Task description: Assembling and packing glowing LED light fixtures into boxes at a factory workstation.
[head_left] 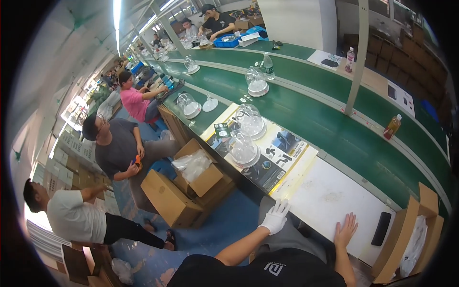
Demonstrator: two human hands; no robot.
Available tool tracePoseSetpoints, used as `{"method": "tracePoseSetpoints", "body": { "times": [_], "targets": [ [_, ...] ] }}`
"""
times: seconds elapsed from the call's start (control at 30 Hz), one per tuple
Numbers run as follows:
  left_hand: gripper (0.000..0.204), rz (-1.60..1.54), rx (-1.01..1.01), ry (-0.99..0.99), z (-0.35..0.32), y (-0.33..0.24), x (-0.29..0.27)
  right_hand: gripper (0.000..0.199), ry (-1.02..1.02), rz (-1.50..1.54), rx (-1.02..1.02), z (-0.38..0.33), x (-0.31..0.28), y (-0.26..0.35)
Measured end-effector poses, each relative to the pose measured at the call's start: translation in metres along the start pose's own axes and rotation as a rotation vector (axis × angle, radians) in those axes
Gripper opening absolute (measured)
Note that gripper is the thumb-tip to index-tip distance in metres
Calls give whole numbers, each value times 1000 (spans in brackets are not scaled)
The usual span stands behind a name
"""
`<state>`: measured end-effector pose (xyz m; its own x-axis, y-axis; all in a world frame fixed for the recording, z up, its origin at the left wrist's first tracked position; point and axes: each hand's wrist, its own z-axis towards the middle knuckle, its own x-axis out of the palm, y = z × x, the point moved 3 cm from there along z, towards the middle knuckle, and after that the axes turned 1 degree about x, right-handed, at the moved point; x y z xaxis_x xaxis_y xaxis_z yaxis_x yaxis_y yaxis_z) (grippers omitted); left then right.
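Note:
My left hand point(276, 217), in a white glove, rests by the near edge of the white board point(311, 191), over my lap, with its fingers stretched out and nothing held. My bare right hand point(345, 230) lies flat on the same board, fingers spread and holding nothing. Beside it, to the right, is a black phone-like slab point(381, 228). Left of the board, two clear domes on white round bases, a nearer dome point(242, 149) and a farther dome point(251, 122), stand on a printed cardboard sheet point(272, 173). A small dark green card point(222, 130) lies near them.
A green conveyor point(330, 129) runs past the bench, carrying another dome point(257, 82), a clear bottle point(268, 67) and a bottle of amber drink point(392, 127). Open cartons stand at right point(382, 260) and left point(210, 179), both with plastic bags. Co-workers sit and stand at left.

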<state>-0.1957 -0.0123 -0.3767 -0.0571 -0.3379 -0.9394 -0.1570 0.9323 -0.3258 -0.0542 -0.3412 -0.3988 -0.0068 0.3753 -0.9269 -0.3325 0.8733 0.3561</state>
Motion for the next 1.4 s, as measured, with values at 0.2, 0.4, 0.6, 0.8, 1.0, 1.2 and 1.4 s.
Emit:
{"method": "tracePoseSetpoints", "body": {
  "times": [0.2,0.4,0.6,0.8,1.0,1.2,1.4],
  "targets": [
    [77,-41,12,-4,5,-2,4,60,-5,-20,42,-3,5,-6],
    [76,-60,-12,-18,2,-4,2,59,8,-23,48,-3,3,-3],
    [75,-79,-22,-15,1,-4,4,60,-8,-47,41,-5,7,-10],
    [74,-115,-23,-55,-2,-1,2,60,-18,-88,15,-2,16,-14],
    [68,-142,-8,-126,-3,2,-8,57,-6,-128,1,3,21,-15],
    [67,-148,-11,-136,-3,4,-9,56,-43,-156,1,-1,27,-20],
    [52,-192,5,-172,0,11,-12,58,-27,-125,27,-3,21,-10]
  ]
}}
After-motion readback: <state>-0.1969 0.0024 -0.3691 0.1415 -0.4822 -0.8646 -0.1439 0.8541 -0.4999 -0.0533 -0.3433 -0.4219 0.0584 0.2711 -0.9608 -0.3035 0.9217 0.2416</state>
